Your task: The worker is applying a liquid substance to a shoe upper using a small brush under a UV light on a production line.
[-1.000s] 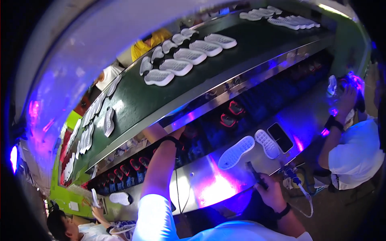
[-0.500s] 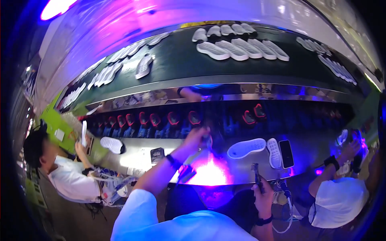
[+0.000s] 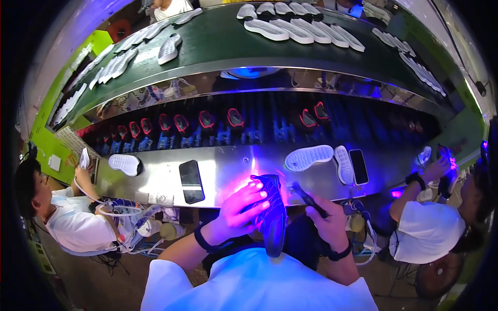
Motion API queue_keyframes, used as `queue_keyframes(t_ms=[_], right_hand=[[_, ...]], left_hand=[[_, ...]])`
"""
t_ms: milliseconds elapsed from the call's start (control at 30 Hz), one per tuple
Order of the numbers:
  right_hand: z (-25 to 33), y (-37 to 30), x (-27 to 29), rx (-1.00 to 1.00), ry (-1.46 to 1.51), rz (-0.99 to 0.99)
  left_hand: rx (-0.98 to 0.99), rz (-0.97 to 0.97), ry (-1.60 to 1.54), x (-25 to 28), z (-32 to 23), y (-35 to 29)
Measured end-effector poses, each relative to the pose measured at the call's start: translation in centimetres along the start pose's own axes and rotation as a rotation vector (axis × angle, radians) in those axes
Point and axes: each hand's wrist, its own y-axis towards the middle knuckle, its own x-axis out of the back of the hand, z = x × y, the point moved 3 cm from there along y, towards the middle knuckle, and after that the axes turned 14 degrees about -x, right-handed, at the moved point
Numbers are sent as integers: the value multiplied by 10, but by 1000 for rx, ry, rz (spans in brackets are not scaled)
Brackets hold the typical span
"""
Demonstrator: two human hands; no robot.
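Note:
Under purple-pink light, my left hand [image 3: 236,215] is closed on a dark shoe upper [image 3: 275,228] in front of my body. The upper stands lengthwise, its lower end near my chest. My right hand [image 3: 329,225] is wrapped round the dark handle of a brush [image 3: 307,198], whose head is just right of the upper and looks apart from it. On the metal bench beyond lie a large white sole [image 3: 309,157] and a second white sole [image 3: 344,165] beside it.
A black phone [image 3: 192,181] lies left of my hands, another phone [image 3: 358,167] at right. Behind the bench runs a dark trough [image 3: 259,119] with red-outlined shoe parts. White soles [image 3: 306,31] line the green belt [image 3: 212,44]. A person sits left [image 3: 78,220], another right [image 3: 428,228].
My left hand has come back from the trough side toward my body, now with the dark upper. My right hand has raised the brush beside it. The left phone's screen has gone dark.

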Motion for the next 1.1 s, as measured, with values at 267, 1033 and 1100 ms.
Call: queue_keyframes(t_ms=[267, 1033, 1100], right_hand=[[15, 3, -12, 40, -81, -1], [-35, -13, 13, -155, 90, 265], [-46, -22, 18, -181, 101, 275]], left_hand=[[-186, 28, 129, 2, -9, -1], [14, 183, 203, -30, 14, -10], [69, 186, 182, -32, 13, -7]])
